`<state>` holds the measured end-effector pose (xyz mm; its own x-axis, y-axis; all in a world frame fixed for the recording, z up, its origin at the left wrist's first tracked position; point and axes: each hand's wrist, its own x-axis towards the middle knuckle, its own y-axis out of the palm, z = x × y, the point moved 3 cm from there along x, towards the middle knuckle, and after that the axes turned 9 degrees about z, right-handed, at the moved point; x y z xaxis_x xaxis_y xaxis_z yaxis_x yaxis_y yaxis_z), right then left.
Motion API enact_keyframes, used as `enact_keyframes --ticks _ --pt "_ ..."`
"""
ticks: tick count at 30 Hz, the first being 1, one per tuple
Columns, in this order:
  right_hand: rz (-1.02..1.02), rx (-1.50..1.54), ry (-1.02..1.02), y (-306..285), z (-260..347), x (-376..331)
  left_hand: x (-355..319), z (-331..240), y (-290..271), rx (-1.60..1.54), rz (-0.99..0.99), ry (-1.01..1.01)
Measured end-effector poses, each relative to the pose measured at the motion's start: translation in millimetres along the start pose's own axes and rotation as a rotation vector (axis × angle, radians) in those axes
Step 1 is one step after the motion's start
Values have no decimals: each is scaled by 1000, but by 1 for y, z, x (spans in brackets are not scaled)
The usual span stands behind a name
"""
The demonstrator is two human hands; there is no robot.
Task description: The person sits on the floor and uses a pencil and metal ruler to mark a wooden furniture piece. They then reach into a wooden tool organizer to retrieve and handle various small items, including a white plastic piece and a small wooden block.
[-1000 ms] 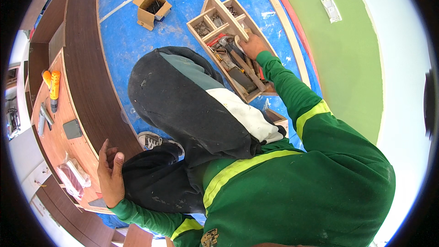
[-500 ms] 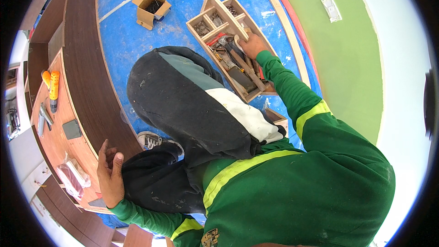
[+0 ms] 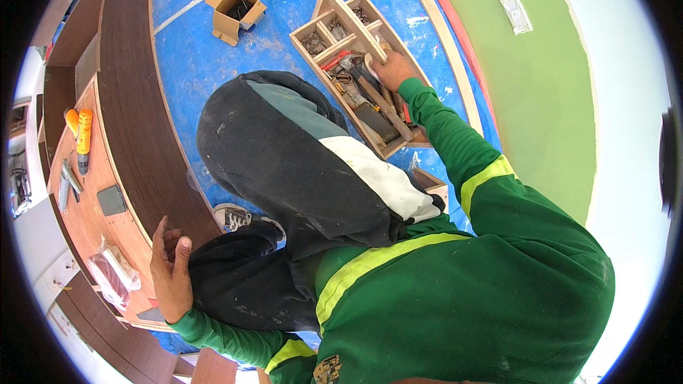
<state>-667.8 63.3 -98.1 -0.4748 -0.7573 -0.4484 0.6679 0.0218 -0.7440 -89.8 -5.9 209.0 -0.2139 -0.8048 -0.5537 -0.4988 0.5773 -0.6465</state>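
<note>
A wooden toolbox [image 3: 420, 64] lies on the blue floor covering ahead, divided into compartments. My right hand [image 3: 393, 71] is closed around the toolbox's middle handle board [image 3: 359, 32], the fingertips partly hidden. Below that hand, a hammer [image 3: 380, 96] with a wooden handle lies among other hand tools, and small metal pieces fill the far compartments. My left hand [image 3: 172, 270] is raised beside my bent leg, empty, with its thumb apart from the fingers. It is nearest the edge of the wooden work surface [image 3: 107, 217].
On the work surface at left lie a yellow drill [image 3: 84, 135], a dark flat rectangular piece [image 3: 112, 200] and a plastic-wrapped item [image 3: 114, 274]. A dark wood panel [image 3: 135, 78] borders it. An opened cardboard box [image 3: 226, 28] of dark screws stands ahead. A wood strip [image 3: 445, 46] runs along the green wall [image 3: 541, 92].
</note>
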Motion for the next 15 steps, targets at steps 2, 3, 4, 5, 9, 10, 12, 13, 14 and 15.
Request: enact_keyframes --ticks 2,3,4,5,9,10,12,13,14,15 --pt "5 -6 12 -2 1 -1 1 2 1 -8 -5 6" --pt "11 -3 15 -1 2 -1 0 2 1 -11 -10 6" --pt "18 -1 19 -1 4 -1 -1 2 0 -11 -11 6" --pt "10 0 14 -1 2 -1 0 2 1 -13 -7 10" --pt "-7 20 -9 3 -2 2 -1 -2 -1 0 -7 0" --pt "-7 30 -15 5 -2 3 -3 -3 -2 0 -9 -6" --pt "-18 24 -12 3 -4 3 0 0 0 -13 -4 -2" --pt "-22 21 -11 2 -5 3 1 2 1 -19 -4 -1" --pt "-23 17 -11 2 -4 3 1 2 1 -22 -6 -3" --pt "-23 12 -10 2 -4 2 1 3 1 -25 -9 -6"
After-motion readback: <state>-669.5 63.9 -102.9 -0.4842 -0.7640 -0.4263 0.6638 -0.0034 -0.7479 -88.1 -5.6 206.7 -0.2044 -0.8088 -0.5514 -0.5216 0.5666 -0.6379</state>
